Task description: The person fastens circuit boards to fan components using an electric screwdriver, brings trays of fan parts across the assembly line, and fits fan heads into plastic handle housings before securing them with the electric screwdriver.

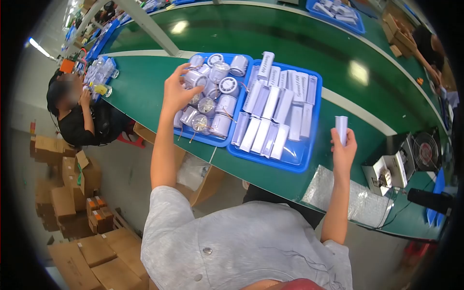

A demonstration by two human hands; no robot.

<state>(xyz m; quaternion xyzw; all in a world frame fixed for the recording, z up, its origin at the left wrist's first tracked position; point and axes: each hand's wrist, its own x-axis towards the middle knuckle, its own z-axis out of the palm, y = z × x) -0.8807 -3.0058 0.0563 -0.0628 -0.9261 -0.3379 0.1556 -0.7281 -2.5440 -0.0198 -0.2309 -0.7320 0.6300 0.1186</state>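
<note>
My left hand point(178, 90) is over the left side of a blue tray point(217, 141), thumb and fingers spread apart. White cylindrical motor-like units point(228, 86) with vents and thin wires fill that tray. My right hand point(344, 151) grips a white plastic casing point(341, 127), held upright above the bench to the right of the second tray. That second blue tray point(298, 165) holds several long white casings point(267, 104), some printed with "Speed FAN". They lie in rows, some stacked on others.
On the right of the green bench point(140, 92) stand a metal fixture point(386, 171) and a fan point(425, 149), by bubble wrap point(350, 198). A co-worker point(72, 108) sits at left; another person's arm point(427, 67) shows at far right. Cardboard boxes point(94, 256) are stacked on the floor.
</note>
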